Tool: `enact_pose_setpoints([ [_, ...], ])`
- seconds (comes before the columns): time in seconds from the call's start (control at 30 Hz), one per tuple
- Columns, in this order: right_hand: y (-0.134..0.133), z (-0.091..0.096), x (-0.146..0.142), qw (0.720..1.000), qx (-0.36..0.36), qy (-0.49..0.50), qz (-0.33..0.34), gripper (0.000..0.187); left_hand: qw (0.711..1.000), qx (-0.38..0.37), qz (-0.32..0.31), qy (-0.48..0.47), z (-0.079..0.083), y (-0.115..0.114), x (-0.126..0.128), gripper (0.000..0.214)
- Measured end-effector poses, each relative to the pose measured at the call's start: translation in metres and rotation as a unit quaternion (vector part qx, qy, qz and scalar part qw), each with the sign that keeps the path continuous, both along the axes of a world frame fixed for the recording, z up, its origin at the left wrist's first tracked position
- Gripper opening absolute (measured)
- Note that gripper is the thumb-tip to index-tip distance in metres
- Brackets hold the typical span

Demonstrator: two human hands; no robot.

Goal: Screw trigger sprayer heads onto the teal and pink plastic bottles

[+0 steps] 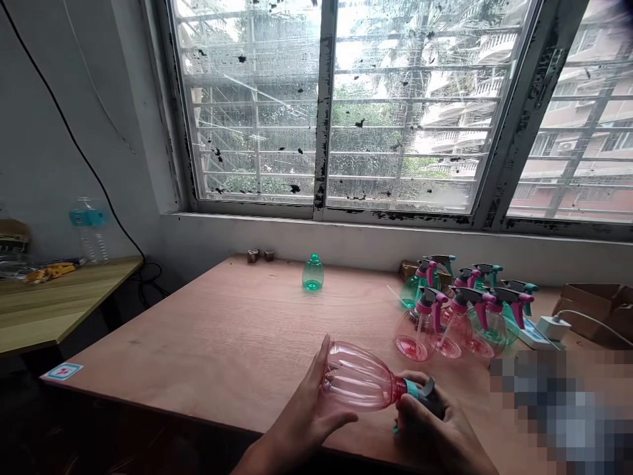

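A clear pink ribbed bottle [363, 376] lies on its side in the air above the table's front edge. My left hand [302, 419] cups its base, fingers behind and thumb along the near side. At the bottle's neck, my right hand [440, 425] is closed around a trigger spray head [429, 396] with a teal collar and dark grey body. The collar meets the neck; whether it is threaded on cannot be made out. My fingers cover part of the spray head.
Several pink and green spray bottles [457, 323] stand at the right. A green bottle without a head [313, 274] is near the window side. Behind the group are a white charger [552, 328] and cardboard box [596, 307]. A pale side table [93, 284] adjoins at left.
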State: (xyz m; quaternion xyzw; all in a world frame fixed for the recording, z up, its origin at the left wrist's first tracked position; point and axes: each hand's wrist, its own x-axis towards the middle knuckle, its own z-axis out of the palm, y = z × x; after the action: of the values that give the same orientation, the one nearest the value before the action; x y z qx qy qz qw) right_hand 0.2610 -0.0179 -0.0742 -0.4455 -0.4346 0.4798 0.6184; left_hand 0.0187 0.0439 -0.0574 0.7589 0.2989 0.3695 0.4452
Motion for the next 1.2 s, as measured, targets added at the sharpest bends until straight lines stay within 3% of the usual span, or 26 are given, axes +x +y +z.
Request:
enact_pose_setpoints([
  [0.13, -0.001, 0.002, -0.002, 1.000, -0.006, 0.016, 0.004, 0.050, 1.000, -0.005, -0.007, -0.003, 0.002, -0.001, 0.000, 0.125],
  [0.27, 0.000, 0.001, -0.002, 1.000, -0.005, 0.023, 0.011, 0.051, 1.000, -0.021, -0.010, -0.011, 0.003, -0.001, -0.001, 0.111],
  [0.43, 0.001, -0.001, -0.001, 1.000, -0.002, 0.030, 0.000, 0.051, 1.000, -0.004, 0.001, -0.005, 0.000, 0.000, 0.000, 0.109],
  [0.6, 0.000, 0.000, -0.002, 0.998, -0.020, 0.060, -0.004, 0.050, 0.999, -0.029, -0.013, 0.002, 0.002, -0.003, -0.001, 0.127],
  [0.7, 0.000, -0.001, -0.003, 0.998, -0.016, 0.062, -0.005, 0.051, 0.999, -0.048, -0.023, -0.005, 0.001, -0.003, -0.002, 0.117],
  [0.8, 0.001, 0.000, -0.003, 0.998, -0.004, 0.058, -0.016, 0.051, 1.000, -0.015, -0.021, 0.012, -0.001, -0.003, -0.003, 0.108],
  [0.9, 0.001, 0.002, -0.003, 0.998, 0.007, 0.052, -0.018, 0.050, 1.000, 0.007, -0.022, 0.018, -0.001, -0.003, -0.001, 0.109],
  [1.03, -0.001, 0.006, -0.002, 0.999, -0.002, 0.048, 0.014, 0.049, 0.999, -0.020, -0.037, -0.014, 0.004, -0.004, 0.000, 0.124],
  [1.2, -0.002, 0.005, -0.002, 0.999, 0.004, 0.034, -0.013, 0.050, 0.998, -0.036, -0.054, 0.003, 0.009, -0.004, 0.000, 0.111],
])
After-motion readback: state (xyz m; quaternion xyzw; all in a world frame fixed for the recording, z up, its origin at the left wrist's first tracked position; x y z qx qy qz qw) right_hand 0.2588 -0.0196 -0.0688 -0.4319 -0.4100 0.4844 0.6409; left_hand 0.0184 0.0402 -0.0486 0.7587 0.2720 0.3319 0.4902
